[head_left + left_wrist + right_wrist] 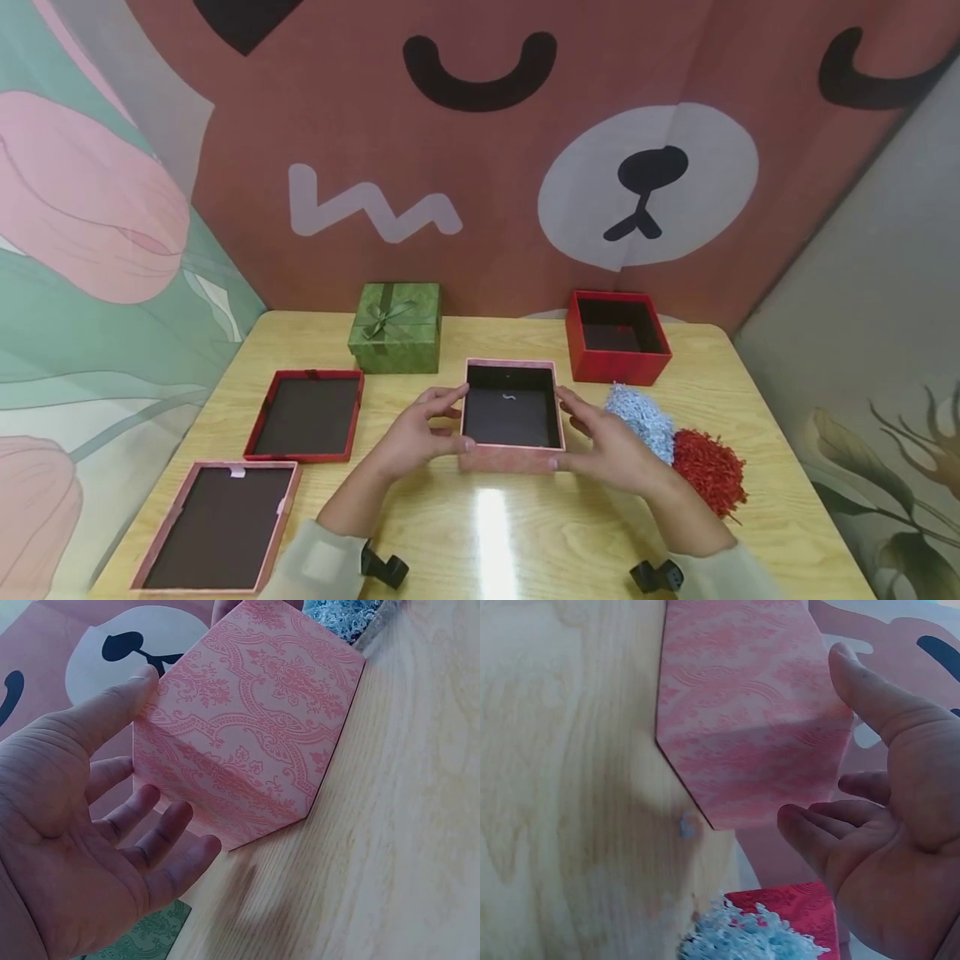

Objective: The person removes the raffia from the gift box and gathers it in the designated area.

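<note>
A pink patterned gift box (510, 460) stands lidless on the table, its dark inside facing up with one small pale shred (509, 397) at the bottom. My left hand (422, 429) holds its left side, thumb by the near corner and index finger along the side wall. On the opposite side, my right hand (611, 442) holds it in the same way. In the left wrist view, the lower fingers (180, 874) curl loosely beside the box wall. The right wrist view shows the right thumb (870, 690) at the box's upper edge.
Light blue paper shred (641, 421) and red paper shred (708, 472) lie right of my right hand. Behind them stands a lidless red box (618, 367). A closed green box with a bow (396, 329) is back left. Red lid (311, 417) and pink lid (217, 529) lie upturned at left.
</note>
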`<state>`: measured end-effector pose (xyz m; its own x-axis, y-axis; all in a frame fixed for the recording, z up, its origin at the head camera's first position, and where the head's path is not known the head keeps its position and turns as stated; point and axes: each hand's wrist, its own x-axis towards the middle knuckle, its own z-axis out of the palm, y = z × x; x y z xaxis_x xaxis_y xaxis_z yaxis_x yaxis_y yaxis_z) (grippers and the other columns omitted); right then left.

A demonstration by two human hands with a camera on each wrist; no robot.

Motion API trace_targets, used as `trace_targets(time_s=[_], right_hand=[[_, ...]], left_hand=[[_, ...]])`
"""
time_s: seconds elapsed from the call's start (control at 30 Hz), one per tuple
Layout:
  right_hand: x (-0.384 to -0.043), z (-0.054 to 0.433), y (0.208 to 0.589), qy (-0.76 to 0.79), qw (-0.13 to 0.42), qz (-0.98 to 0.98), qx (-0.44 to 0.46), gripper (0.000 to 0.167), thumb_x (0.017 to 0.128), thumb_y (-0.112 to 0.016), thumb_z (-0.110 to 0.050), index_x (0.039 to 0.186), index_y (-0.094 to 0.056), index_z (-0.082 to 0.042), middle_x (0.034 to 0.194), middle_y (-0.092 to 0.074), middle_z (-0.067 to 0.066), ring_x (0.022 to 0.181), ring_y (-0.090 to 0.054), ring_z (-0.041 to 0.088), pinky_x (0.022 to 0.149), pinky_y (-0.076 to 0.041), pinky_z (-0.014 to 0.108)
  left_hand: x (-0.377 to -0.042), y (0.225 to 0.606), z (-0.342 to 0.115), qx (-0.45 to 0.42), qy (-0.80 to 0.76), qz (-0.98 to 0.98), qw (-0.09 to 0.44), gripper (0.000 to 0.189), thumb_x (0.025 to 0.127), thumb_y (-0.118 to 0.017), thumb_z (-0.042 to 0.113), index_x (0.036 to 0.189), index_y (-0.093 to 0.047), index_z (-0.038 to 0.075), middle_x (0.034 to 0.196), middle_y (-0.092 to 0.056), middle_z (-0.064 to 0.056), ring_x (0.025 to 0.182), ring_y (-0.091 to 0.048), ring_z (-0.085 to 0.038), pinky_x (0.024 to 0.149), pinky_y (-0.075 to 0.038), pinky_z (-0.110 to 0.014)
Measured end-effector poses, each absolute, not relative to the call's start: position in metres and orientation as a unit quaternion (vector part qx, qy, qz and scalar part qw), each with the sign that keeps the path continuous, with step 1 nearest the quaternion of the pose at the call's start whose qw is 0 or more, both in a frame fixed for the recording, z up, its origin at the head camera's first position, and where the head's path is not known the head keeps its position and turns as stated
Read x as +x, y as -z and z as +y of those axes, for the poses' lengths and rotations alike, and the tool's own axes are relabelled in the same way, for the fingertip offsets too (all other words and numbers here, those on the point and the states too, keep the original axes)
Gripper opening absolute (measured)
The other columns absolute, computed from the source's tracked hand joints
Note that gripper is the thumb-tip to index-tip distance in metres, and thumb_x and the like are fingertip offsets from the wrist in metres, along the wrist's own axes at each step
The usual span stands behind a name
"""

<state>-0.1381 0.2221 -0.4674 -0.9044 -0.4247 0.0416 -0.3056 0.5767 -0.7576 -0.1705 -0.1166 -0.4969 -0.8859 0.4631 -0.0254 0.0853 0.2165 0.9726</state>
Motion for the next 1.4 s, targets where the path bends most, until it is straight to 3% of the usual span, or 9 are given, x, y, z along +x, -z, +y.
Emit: trace_targets(time_s=[0.37,0.57,0.73,1.07,1.4], right_hand=[[-0.139,0.218,0.476,0.425,0.063,0.881,-0.200,0.103,0.082,-0.090,-0.034,0.162,-0.032,-0.005,0.166,-0.033,0.011,0.138,-0.053,0.031,0.105,-0.050,0.041],[-0.138,0.216,0.478,0.430,0.050,0.877,-0.210,0.099,0.086,-0.088,-0.033,0.162,-0.031,-0.003,0.165,-0.033,0.015,0.133,-0.057,0.036,0.104,-0.051,0.045],[-0.137,0.215,0.481,0.441,0.040,0.869,-0.220,0.096,0.089,-0.085,-0.032,0.162,-0.030,-0.002,0.165,-0.032,0.017,0.134,-0.055,0.038,0.103,-0.052,0.046],[-0.137,0.211,0.481,0.435,0.034,0.878,-0.198,0.093,0.093,-0.080,-0.039,0.163,-0.028,-0.005,0.160,-0.039,0.021,0.129,-0.058,0.042,0.102,-0.052,0.050],[-0.154,0.211,0.481,0.434,0.030,0.876,-0.208,0.090,0.095,-0.079,-0.029,0.163,-0.027,-0.004,0.159,-0.041,0.024,0.132,-0.056,0.043,0.103,-0.051,0.052]], left_hand=[[-0.170,0.498,-0.115,0.177,-0.611,0.755,0.158,0.087,0.086,-0.088,0.016,0.160,-0.042,0.015,0.151,-0.042,-0.012,0.129,-0.053,-0.032,0.110,-0.049,-0.053],[-0.163,0.501,-0.114,0.169,-0.615,0.756,0.146,0.085,0.088,-0.086,0.018,0.160,-0.041,0.015,0.155,-0.040,-0.006,0.131,-0.052,-0.031,0.108,-0.051,-0.047],[-0.158,0.505,-0.111,0.155,-0.624,0.754,0.135,0.079,0.090,-0.085,0.020,0.158,-0.045,0.022,0.158,-0.040,0.001,0.135,-0.051,-0.031,0.108,-0.052,-0.043],[-0.157,0.504,-0.107,0.152,-0.633,0.749,0.124,0.073,0.092,-0.082,0.022,0.157,-0.048,0.022,0.160,-0.040,0.002,0.140,-0.049,-0.036,0.109,-0.051,-0.046],[-0.172,0.507,-0.105,0.159,-0.632,0.750,0.118,0.073,0.094,-0.080,0.026,0.158,-0.044,0.025,0.161,-0.037,0.004,0.140,-0.050,-0.033,0.105,-0.054,-0.039]])
